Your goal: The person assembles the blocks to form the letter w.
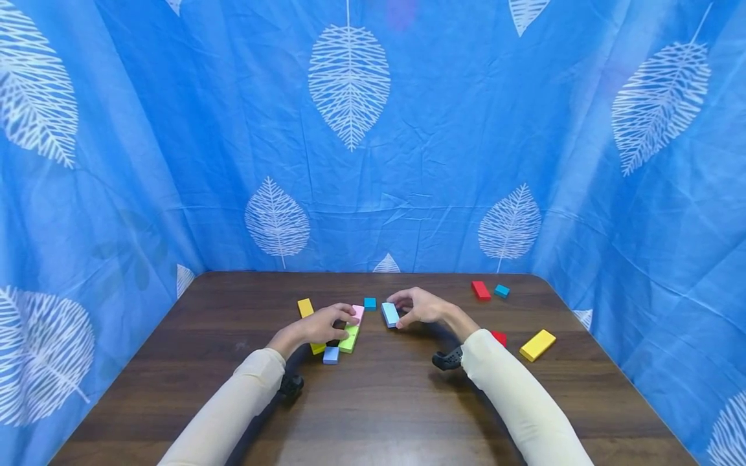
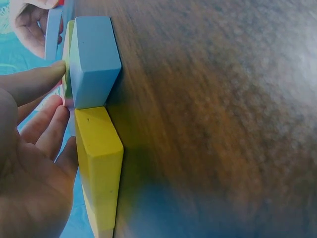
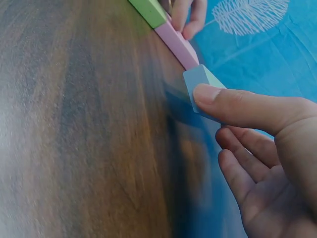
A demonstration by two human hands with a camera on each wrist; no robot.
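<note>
1. Two cream sleeves (image 1: 233,401) come in over the near edge of the desk (image 1: 384,414), each with a small black camera strapped under the wrist.
2. At the middle of the desk, the left hand (image 1: 319,325) rests on a cluster of blocks; its fingers are loosely curved, the fingertips touching the green block (image 1: 350,338) and the pink block (image 1: 358,314), which lie end to end.
3. Whether that hand pinches a block or only touches it cannot be told from these views.
4. Just on the near side of the green block lies a small light-blue block (image 1: 331,355), with a yellow block (image 1: 317,348) touching it end to end, as the left wrist view shows.
5. Another yellow block (image 1: 305,307) lies beyond the left hand, toward the left edge.
6. The right hand (image 1: 421,307) pinches a pale blue block (image 1: 390,314) between thumb and fingers, holding it on its edge just beside the pink block, apart from the left hand.
7. A small teal cube (image 1: 370,303) sits just beyond the pink block.
8. Near the far right corner lie a red block (image 1: 480,290) and a teal cube (image 1: 502,290); closer to the right edge are a yellow block (image 1: 537,345) and a red piece (image 1: 498,337) partly hidden by the right arm.
</note>
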